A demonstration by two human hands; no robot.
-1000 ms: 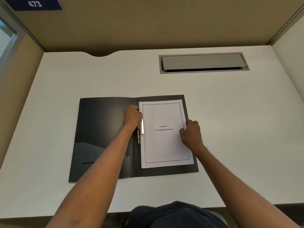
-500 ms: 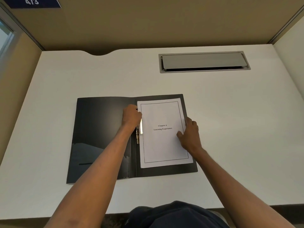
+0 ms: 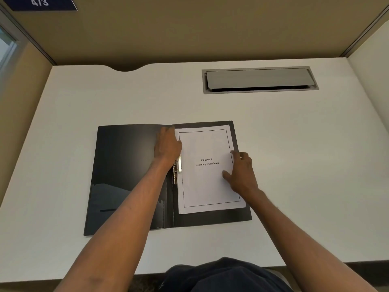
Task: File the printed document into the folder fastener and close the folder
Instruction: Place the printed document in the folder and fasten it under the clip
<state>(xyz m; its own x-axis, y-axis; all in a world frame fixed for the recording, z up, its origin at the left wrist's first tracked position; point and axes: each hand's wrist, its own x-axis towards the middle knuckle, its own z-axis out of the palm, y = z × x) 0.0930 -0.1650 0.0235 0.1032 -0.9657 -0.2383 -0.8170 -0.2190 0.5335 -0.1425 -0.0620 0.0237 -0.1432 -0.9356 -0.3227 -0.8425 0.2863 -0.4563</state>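
A black folder (image 3: pixel 128 169) lies open on the white desk. The printed document (image 3: pixel 207 186), titled "Chapter 6 Learning Experience", rests on the folder's right half. The metal fastener (image 3: pixel 178 167) runs along the spine at the paper's left edge. My left hand (image 3: pixel 168 145) is curled over the fastener's upper part, and its fingertips are hidden. My right hand (image 3: pixel 242 173) lies on the document's right edge with its fingers spread, pressing the paper flat.
A grey cable flap (image 3: pixel 260 80) is set into the desk (image 3: pixel 305 165) at the back right. Beige partition walls (image 3: pixel 189 28) enclose the desk at the back and sides. A curved notch cuts the rear edge.
My left hand has slid slightly up the spine along the fastener. My right hand's fingers have spread out over the paper's right edge. The document sits a touch further left.
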